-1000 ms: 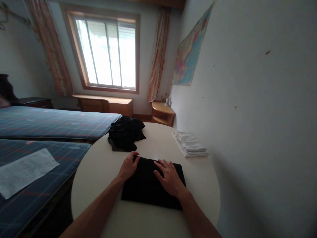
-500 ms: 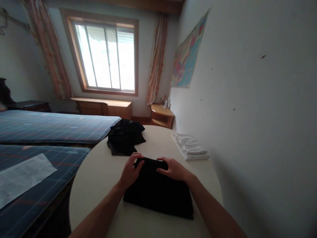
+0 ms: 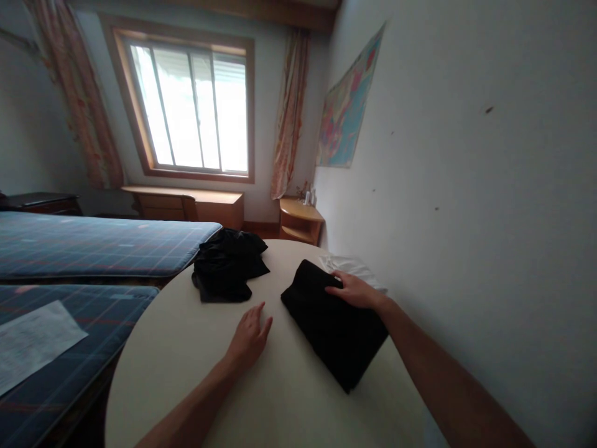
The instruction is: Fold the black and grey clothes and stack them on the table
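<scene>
A folded black garment [image 3: 326,323], its exact kind unclear, lies tilted at the right of the round cream table [image 3: 186,373]. My right hand [image 3: 357,290] grips its far right edge, thumb on top and the other fingers partly hidden. Over the tabletop, left of that garment, my left hand [image 3: 252,333] holds nothing, with its thumb apart from its fingers. Farther back lies a crumpled heap of black cloth [image 3: 228,264]. Folded white cloth [image 3: 359,269] sits at the table's back right, partly covered by the folded black garment and my right hand.
A white wall [image 3: 466,280] runs close along the table's right side. To the left are two plaid mattresses [image 3: 93,246], the nearer with a printed sheet of paper [image 3: 37,342] on it. A small wooden corner shelf [image 3: 301,214] stands behind the table.
The folded black garment has moved right and turned, carried by my right hand, and now overlaps the white cloth. My left hand has let go of it. The view has shifted slightly.
</scene>
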